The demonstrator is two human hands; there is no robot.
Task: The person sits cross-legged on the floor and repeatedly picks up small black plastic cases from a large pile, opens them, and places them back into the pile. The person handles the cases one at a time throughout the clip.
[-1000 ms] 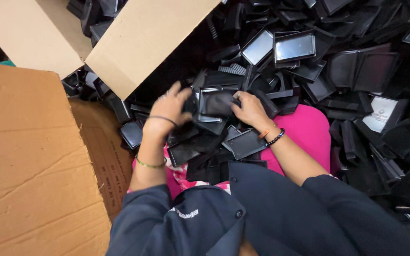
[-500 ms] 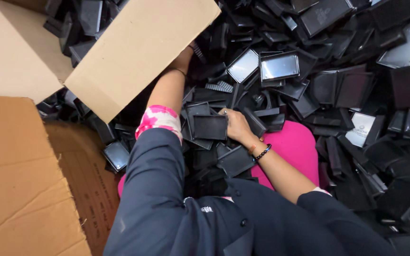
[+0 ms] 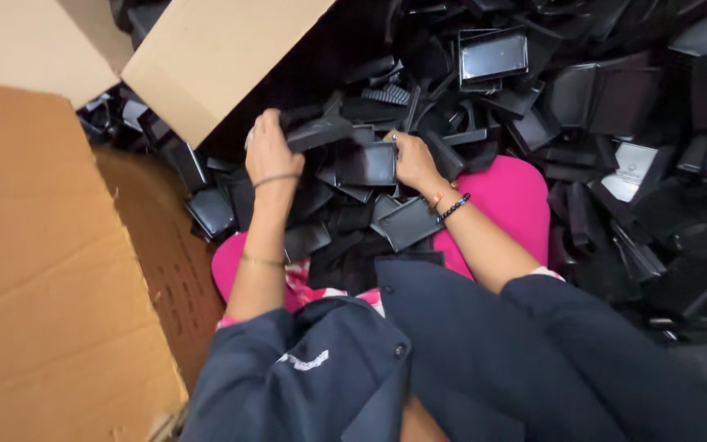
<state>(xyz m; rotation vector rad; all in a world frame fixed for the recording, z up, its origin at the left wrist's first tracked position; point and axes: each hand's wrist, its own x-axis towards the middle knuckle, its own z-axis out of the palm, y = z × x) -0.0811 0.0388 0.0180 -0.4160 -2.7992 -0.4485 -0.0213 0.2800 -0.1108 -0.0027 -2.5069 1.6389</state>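
Over the pink lap [image 3: 509, 196], amid a large heap of black plastic trays [image 3: 599, 106], both hands at work. Left hand [image 3: 270, 149] at the edge of the heap, just under the tilted cardboard flap [image 3: 222, 57], fingers curled and pressed down on a flat black piece [image 3: 321, 131]; from above, not possible to tell whether pinched or only touched. Right hand [image 3: 411, 160] closed on the right edge of a small black rectangular tray [image 3: 367, 164], thumb on top and other fingers hidden below, so a narrow grip, only as wide as the tray wall. This tray held slightly raised over the heap, between the two hands, near the middle of the picture. To do this step well, probably best to hold one tray only, by its rim, and to lift straight up so that neighbouring pieces do not slide down; also to keep the left hand steady on the heap as a support. Risk, as a judgement: loose pieces lying at many angles, easy to catch two together or to push some off the lap. More trays resting on the lap near the wrists, one open shiny tray [image 3: 493, 56] further back, a white-lined piece [image 3: 632, 168] at the right. Big cardboard sheet [image 3: 51, 270] at the left side, close beside the left arm.
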